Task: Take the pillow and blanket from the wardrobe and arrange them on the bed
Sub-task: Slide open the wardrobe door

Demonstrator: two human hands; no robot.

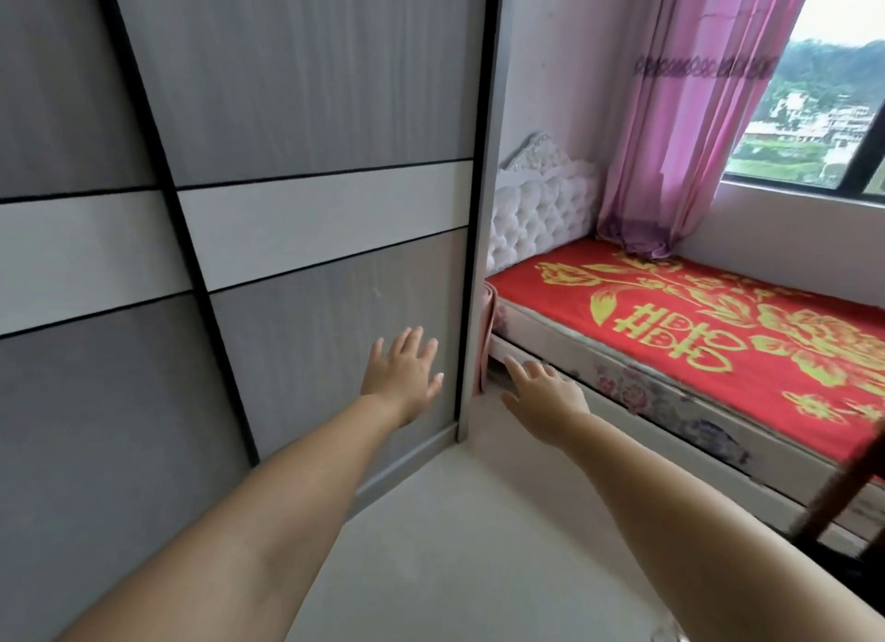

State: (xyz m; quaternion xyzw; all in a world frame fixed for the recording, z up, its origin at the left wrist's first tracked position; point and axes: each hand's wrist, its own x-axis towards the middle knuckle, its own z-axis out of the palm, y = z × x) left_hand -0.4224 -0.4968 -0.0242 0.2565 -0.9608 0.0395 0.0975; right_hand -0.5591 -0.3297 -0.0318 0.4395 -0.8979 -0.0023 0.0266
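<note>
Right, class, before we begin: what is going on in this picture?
A person stands facing a closed sliding wardrobe, both arms stretched forward. The left hand, fingers spread, is at the right-hand door panel near its edge, apparently about to slide it; whether it touches cannot be told. The right hand, also open, reaches toward the gap between wardrobe and bed. The bed carries only a red and gold cover; no pillow or blanket is out yet.
</note>
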